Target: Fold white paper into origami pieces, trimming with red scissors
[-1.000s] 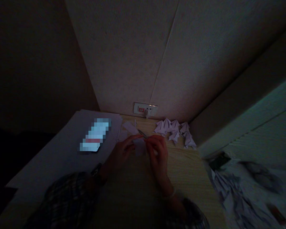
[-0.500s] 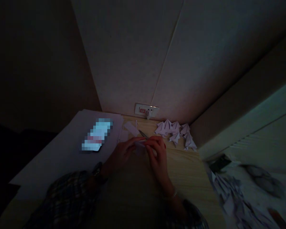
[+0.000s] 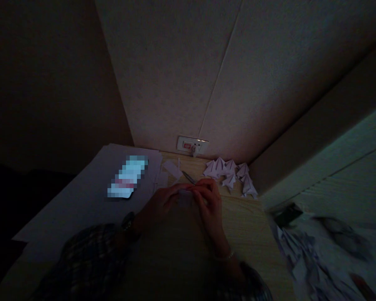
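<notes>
A small piece of white paper (image 3: 184,198) is pinched between my two hands over the wooden table. My left hand (image 3: 162,200) grips its left side, fingers closed. On its right side, my right hand (image 3: 209,202) holds it between thumb and fingers. The dim light hides how the paper is folded. Just beyond my fingertips lies a pair of scissors (image 3: 188,177), partly covered by my right hand. Cut paper pieces (image 3: 172,168) rest to the left of the scissors. Several folded paper figures (image 3: 229,168) sit grouped at the back right of the table.
A lit phone (image 3: 128,177) lies on large white paper sheets (image 3: 90,188) at the left. A wall socket (image 3: 193,145) with a plug is behind the table (image 3: 247,234). Lower down on the right is a heap of folded paper (image 3: 307,259).
The paper between my hands has turned slightly and now hangs flatter below my fingers. My right hand has shifted a little to the right. Everything else stays put.
</notes>
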`<move>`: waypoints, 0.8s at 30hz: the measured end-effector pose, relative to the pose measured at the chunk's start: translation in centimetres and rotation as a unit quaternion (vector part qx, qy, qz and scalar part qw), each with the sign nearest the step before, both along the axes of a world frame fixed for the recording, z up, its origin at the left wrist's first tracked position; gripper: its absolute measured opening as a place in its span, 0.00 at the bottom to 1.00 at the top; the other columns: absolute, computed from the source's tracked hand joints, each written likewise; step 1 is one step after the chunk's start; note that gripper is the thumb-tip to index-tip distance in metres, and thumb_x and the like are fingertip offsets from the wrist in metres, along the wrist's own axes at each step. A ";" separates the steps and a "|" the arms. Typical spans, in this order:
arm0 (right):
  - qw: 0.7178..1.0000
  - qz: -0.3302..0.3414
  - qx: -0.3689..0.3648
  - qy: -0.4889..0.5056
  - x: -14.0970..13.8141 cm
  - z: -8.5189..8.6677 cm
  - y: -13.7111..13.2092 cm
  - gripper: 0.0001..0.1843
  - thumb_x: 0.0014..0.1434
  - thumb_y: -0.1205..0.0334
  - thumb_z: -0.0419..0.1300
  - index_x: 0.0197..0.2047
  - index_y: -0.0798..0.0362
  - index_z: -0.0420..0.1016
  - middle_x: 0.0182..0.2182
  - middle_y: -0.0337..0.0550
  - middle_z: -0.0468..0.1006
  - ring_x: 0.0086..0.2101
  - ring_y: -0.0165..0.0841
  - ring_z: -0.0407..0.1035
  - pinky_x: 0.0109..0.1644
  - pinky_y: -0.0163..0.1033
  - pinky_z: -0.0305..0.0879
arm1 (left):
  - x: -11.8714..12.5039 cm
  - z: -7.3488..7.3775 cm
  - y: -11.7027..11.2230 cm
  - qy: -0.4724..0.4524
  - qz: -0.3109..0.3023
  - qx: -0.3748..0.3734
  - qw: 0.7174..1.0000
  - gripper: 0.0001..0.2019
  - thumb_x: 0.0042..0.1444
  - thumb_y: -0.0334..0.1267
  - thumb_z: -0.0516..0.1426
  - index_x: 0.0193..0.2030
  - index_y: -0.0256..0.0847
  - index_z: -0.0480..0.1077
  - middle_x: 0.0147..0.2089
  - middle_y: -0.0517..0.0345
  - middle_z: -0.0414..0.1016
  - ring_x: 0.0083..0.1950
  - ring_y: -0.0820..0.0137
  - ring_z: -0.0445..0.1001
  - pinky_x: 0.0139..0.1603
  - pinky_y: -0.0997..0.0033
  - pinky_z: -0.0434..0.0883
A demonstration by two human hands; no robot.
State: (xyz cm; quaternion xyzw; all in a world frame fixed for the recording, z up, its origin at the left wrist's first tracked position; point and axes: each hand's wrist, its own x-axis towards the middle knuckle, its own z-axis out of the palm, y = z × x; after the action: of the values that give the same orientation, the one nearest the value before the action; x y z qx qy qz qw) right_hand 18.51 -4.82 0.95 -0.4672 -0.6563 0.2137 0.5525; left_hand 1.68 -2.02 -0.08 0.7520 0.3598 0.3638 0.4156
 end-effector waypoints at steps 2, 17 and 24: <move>1.000 -0.004 0.008 -0.011 0.2 0.0 0.0 0.10 0.63 0.65 0.56 0.34 0.48 0.79 0.36 0.41 0.71 0.40 0.35 0.67 0.45 0.41 0.65 | 0.0 0.0 0.0 -0.006 -0.005 -0.005 1.000 0.20 0.61 0.32 0.49 0.57 0.42 0.72 0.56 0.53 0.78 0.56 0.64 0.76 0.57 0.66 0.69; 0.990 -0.010 0.027 -0.140 0.2 -1.2 0.2 0.06 0.62 0.64 0.57 0.41 0.49 0.75 0.45 0.46 0.68 0.46 0.38 0.66 0.50 0.45 0.67 | -0.3 0.2 0.0 -0.078 0.015 -0.012 0.997 0.16 0.61 0.36 0.53 0.55 0.41 0.73 0.55 0.51 0.78 0.54 0.63 0.76 0.56 0.66 0.70; 0.975 -0.029 0.046 -0.217 0.0 -1.0 -0.1 0.08 0.62 0.65 0.55 0.38 0.49 0.76 0.36 0.46 0.70 0.39 0.40 0.64 0.43 0.46 0.64 | -0.8 0.3 0.3 -0.120 0.040 0.032 0.991 0.14 0.58 0.42 0.58 0.49 0.41 0.75 0.56 0.47 0.75 0.58 0.59 0.72 0.54 0.63 0.73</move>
State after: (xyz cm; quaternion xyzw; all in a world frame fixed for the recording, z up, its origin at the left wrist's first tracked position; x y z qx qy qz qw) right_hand 18.52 -4.95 -0.08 -0.4957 -0.7559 0.0601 0.4235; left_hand 0.89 -1.77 0.23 0.7006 0.3256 0.4793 0.4165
